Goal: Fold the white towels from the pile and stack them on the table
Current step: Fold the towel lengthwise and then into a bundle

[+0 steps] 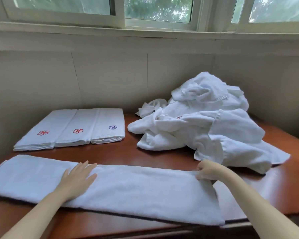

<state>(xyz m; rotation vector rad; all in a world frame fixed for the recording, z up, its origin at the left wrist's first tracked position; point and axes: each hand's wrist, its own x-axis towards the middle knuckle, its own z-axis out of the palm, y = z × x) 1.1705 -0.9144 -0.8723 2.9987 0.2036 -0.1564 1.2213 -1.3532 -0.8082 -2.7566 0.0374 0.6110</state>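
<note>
Left hand lies flat, fingers spread, pressing the long towel stretched across the table's near edge; right hand pinches the towel's far edge near its right end. Rumpled pile sits back right, three folded towels back left

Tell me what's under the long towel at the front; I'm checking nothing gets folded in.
The long towel lies on the wooden table, bare around it. Whatever is beneath is covered.
</note>
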